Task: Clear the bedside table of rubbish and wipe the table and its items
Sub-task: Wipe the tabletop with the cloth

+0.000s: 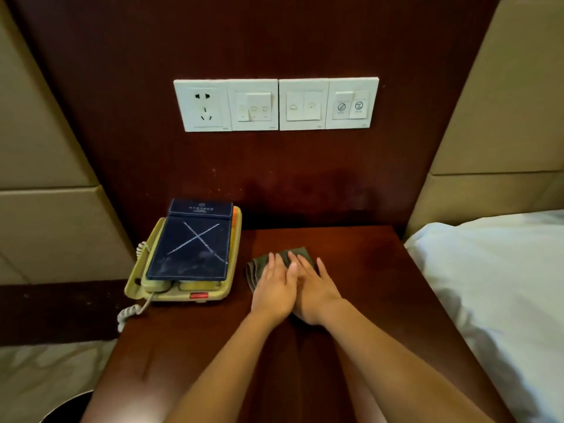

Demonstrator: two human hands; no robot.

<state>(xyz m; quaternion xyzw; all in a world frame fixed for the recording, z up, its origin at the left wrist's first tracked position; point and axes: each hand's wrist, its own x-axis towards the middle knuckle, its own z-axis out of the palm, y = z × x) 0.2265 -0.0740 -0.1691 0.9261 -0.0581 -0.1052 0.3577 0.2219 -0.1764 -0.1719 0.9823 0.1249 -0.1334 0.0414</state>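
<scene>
Dark reddish wooden table (351,254): left hand (276,286), right hand (316,288) side by side near table's middle, fingers straight, flat on folded grey-green cloth (259,267).

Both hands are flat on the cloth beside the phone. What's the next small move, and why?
Probably slide the cloth rightward across the table top, with the left hand and right hand pressed flat on it. The cloth lies close to the phone, and bare wood stretches to its right. The dusty blue pad on the phone could come after.
</scene>
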